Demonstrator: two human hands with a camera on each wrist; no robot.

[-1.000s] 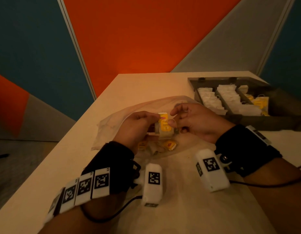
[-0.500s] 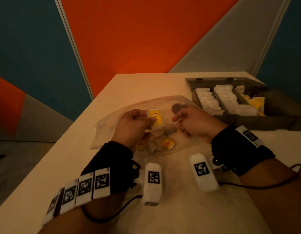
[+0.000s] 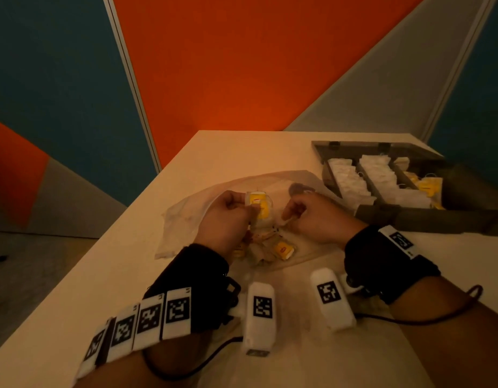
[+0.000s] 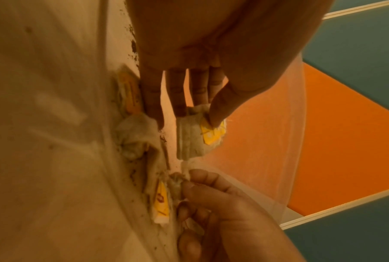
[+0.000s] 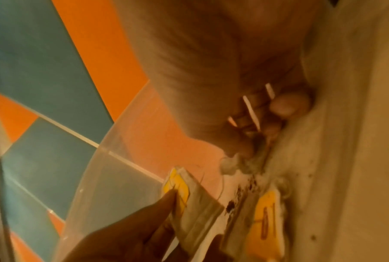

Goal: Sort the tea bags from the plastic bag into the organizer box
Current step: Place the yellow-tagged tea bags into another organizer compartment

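Beige table [image 3: 108,275] | left hand [image 3: 225,219] pinches tagged tea bag [image 3: 259,206] | right hand [image 3: 317,217] pinches small tea bag [image 4: 176,184] | organizer box [image 3: 410,219] far right

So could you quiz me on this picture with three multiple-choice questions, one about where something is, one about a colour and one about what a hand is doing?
1. Where is the organizer box on the table?
A. far right
B. near left
C. under the plastic bag

2. What colour is the tag on the tea bag in the left hand?
A. green
B. yellow
C. blue

3. What is the right hand doing?
A. lying flat and open
B. reaching into the box
C. pinching something small

Answers:
1. A, it sits at the table's far right, beyond the right hand.
2. B, the tag shows yellow in every view.
3. C, its fingertips close on a small pale scrap above the bag.
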